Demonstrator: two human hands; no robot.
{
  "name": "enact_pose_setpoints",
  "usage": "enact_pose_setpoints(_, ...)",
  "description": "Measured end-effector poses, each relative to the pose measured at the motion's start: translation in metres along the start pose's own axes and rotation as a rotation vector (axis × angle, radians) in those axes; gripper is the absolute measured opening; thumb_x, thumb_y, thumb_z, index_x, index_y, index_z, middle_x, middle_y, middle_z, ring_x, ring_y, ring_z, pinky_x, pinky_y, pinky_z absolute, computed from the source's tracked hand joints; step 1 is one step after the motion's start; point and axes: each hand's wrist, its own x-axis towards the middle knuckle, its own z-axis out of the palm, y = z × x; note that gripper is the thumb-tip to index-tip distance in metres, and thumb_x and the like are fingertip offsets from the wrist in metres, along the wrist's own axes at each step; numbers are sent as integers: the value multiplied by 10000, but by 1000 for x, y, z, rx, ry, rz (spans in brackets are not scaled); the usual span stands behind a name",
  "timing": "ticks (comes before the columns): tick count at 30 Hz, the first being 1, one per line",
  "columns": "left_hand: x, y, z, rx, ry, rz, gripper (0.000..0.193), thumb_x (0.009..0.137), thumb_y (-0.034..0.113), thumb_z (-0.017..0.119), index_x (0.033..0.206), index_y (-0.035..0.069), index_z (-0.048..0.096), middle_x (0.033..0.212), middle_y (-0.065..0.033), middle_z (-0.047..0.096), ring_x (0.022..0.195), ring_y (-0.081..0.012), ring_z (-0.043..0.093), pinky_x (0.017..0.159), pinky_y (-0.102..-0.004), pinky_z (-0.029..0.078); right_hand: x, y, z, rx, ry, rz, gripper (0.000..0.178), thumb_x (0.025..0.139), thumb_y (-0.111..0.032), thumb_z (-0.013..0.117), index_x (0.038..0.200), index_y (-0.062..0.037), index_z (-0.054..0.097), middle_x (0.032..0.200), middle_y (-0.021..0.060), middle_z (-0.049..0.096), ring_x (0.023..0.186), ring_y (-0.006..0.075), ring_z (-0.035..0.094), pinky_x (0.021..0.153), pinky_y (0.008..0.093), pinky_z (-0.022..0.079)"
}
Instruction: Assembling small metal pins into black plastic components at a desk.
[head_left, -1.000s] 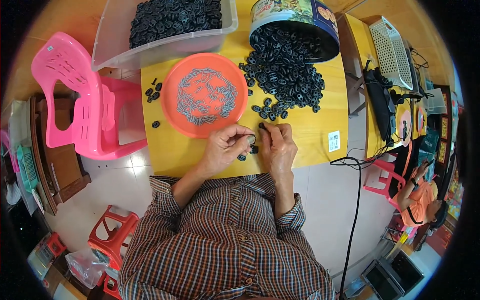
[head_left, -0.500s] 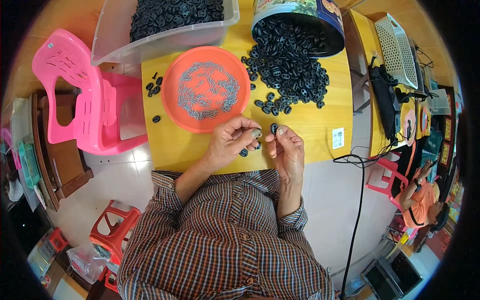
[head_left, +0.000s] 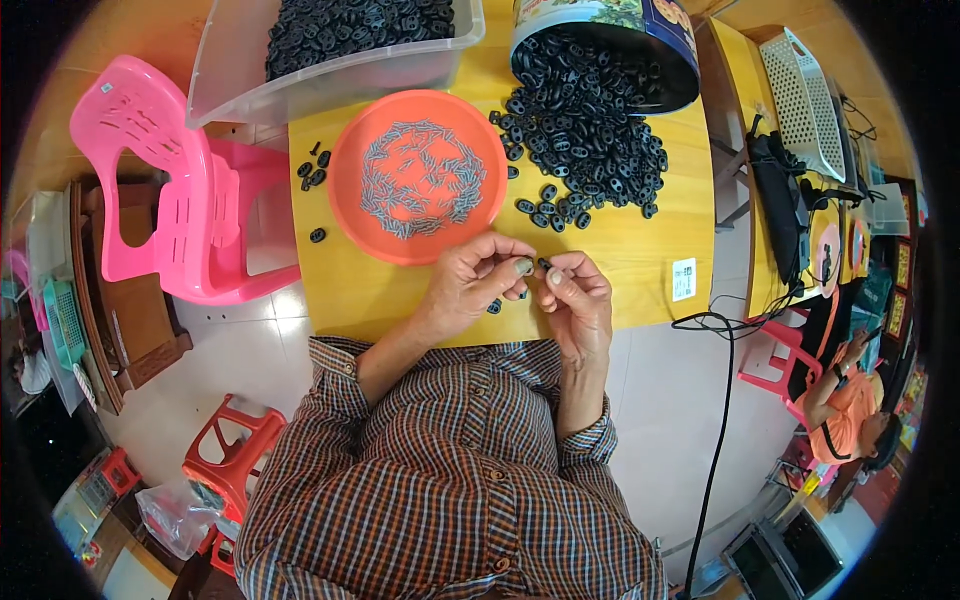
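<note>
Over the table's near edge my two hands meet almost tip to tip. Thumb and forefinger of my right hand [head_left: 582,305] pinch a small black oval two-holed piece [head_left: 544,265], turned nearly edge-on. My left hand [head_left: 468,290] is closed in a pinch beside it; whatever lies between those fingertips is too small to make out. Just below the left fingers, another black oval piece [head_left: 494,307] rests on the table, partly covered. Beyond my left hand, an orange round plate [head_left: 345,185] holds many small silvery screw-like pins [head_left: 465,190].
A tipped tin [head_left: 690,75] spills a heap of black oval pieces [head_left: 600,160] over the yellow table [head_left: 640,265]. Behind the plate stands a clear plastic bin [head_left: 330,90] of similar pieces. Left is a pink chair [head_left: 195,230]; a black cable [head_left: 722,420] hangs right. Another person [head_left: 845,415] sits far right.
My hands have come closer together, and the black oval piece in my right hand has turned from face-on to nearly edge-on. The whole view has shifted slightly.
</note>
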Motion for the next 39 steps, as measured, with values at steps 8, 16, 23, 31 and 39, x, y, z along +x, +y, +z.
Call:
enact_pose_setpoints(8, 2, 4, 1, 6, -14, 3, 149, 905, 16, 544, 1040, -41, 574, 845, -41, 615, 667, -62, 553, 598, -200, 476, -1, -3, 16, -141, 75, -96, 115, 900, -111, 598, 927, 0, 598, 814, 68, 661, 578, 71, 552, 524, 182, 423)
enact_pose_setpoints(16, -10, 29, -14, 91, 138, 63, 148, 901, 32, 561, 1038, -15, 592, 824, -26, 623, 679, -63, 606, 606, -194, 506, 5, -3, 12, -680, 249, -212, 117, 890, -109, 608, 908, 5, 622, 763, 36, 614, 550, 54, 503, 516, 187, 416)
enact_pose_setpoints(23, -9, 52, -41, 85, 371, 195, 140, 898, 29, 559, 1022, -10, 611, 855, -51, 634, 692, -93, 617, 615, -223, 527, 15, -4, 18, -1216, 161, -520, 96, 822, -16, 628, 915, 10, 630, 760, 107, 567, 597, 147, 540, 527, 249, 443)
enact_pose_setpoints(31, -7, 47, -48, 47, 373, 186, 137, 893, 16, 556, 1015, -20, 605, 844, -72, 643, 655, -110, 611, 570, -240, 522, 16, -7, 21, -1219, 276, -530, 94, 827, -44, 649, 896, 18, 644, 773, 74, 585, 611, 111, 533, 562, 237, 448)
enact_pose_setpoints(39, -4, 39, -44, 56, 269, 217, 149, 896, 37, 570, 1030, -20, 602, 826, -46, 626, 676, -89, 615, 585, -223, 520, 12, -3, 15, -1223, 309, -593, 89, 812, -20, 649, 894, 13, 638, 748, 95, 566, 574, 139, 540, 534, 254, 453)
